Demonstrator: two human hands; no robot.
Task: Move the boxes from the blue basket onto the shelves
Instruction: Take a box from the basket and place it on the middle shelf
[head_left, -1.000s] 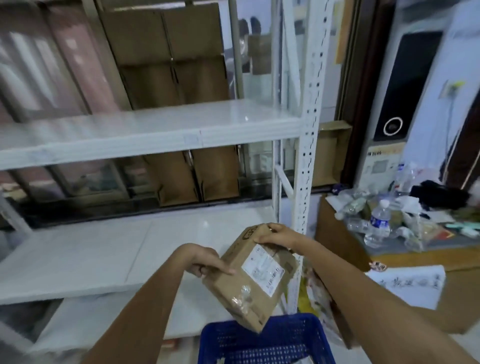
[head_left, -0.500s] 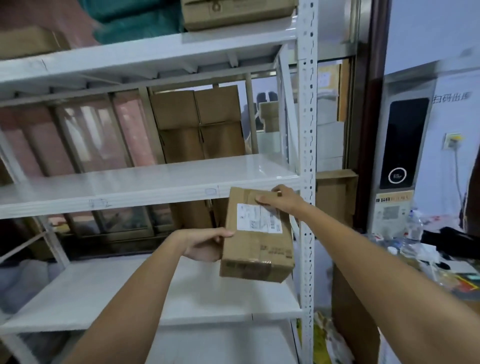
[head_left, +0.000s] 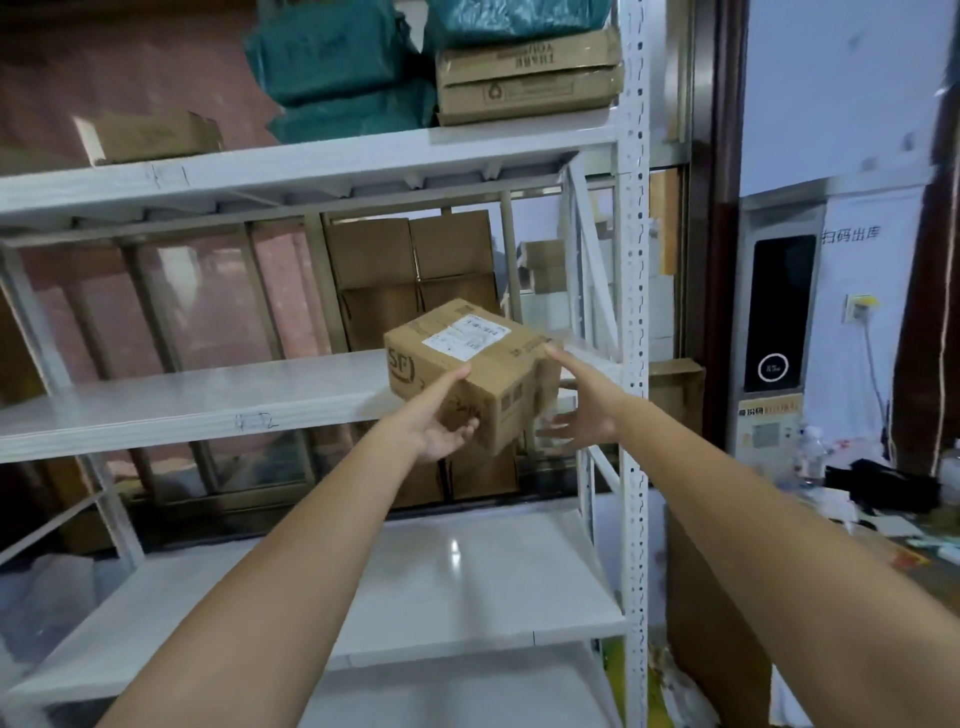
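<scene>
Cardboard box (head_left: 470, 371) tilted over the middle shelf's (head_left: 182, 397) front edge, near its right end. Left hand (head_left: 441, 423) cupping beneath, right hand (head_left: 579, 410) spread against the side. Best levelled, then slid inward before letting go.

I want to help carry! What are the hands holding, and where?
Cardboard parcel: left hand grips its near bottom corner; right hand supports its right side.

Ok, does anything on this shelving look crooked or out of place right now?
Only the cardboard box in transit: it sits tilted and turned corner-on at the middle shelf's front edge, partly overhanging, with the left hand under it and the right hand at its side. The top-shelf parcels look loosely heaped, nothing spilled.
</scene>
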